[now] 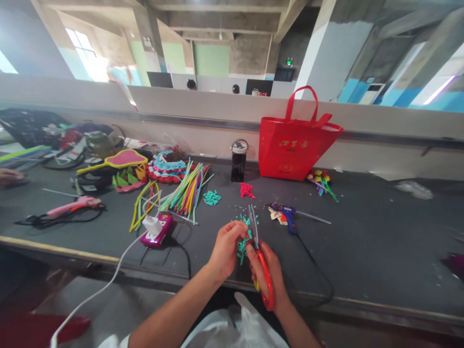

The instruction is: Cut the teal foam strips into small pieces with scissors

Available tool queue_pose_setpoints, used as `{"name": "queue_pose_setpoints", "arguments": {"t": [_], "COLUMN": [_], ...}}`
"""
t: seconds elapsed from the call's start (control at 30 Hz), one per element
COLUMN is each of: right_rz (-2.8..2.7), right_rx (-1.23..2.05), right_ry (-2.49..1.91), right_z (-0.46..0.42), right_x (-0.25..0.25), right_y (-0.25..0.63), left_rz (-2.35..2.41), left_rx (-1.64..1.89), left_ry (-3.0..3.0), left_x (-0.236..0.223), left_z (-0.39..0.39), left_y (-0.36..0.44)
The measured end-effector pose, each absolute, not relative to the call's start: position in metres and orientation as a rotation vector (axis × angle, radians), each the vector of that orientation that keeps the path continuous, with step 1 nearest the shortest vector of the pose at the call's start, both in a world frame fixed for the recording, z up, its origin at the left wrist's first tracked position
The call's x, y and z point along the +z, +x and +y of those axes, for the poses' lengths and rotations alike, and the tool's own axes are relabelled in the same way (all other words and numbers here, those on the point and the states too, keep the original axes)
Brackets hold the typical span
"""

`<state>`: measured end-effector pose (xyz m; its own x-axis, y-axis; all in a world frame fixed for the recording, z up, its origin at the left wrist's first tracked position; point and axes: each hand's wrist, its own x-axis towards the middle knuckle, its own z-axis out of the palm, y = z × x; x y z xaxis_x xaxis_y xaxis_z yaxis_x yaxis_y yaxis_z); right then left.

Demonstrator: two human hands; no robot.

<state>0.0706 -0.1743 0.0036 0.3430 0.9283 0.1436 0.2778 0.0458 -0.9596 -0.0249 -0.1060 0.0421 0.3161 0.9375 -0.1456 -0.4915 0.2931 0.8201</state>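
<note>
R hand (pixel 278 279) has its grip clamped round scissors (pixel 262 259), blades pointing fwd, just R of L hand (pixel 225 247), fingertips tog., contents unclear!

Left hand (pixel 226 247), fingertip contents: too small to tell | co-worker's hand (pixel 10 178): blurred, cut by left edge | dark purple object (pixel 455 264): cut by right edge, unidentifiable

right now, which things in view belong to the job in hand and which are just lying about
Belong, it seems:
red-handled metal scissors, in the right hand
small teal cut pieces near the left hand

Probably just lying about:
bright red tote bag
dark cylindrical bottle
crumpled clear plastic
</note>
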Motion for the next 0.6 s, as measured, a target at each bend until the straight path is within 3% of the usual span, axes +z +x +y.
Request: {"name": "queue_pose_setpoints", "arguments": {"t": [0.1,0.6], "right_rz": [-1.15,-1.208], "right_rx": [0.885,0.845], "right_ry": [-1.456,-1.444], "right_z": [-0.174,-0.174], "right_x": [0.008,0.014], "right_y": [0.072,0.072], "left_rz": [0.7,0.697], "left_rx": [1.063,1.03], "left_ry": [0.738,0.768], "left_x": [0.045,0.046], "left_z": [-0.105,-0.109], "left_y": [-0.024,-0.02]}}
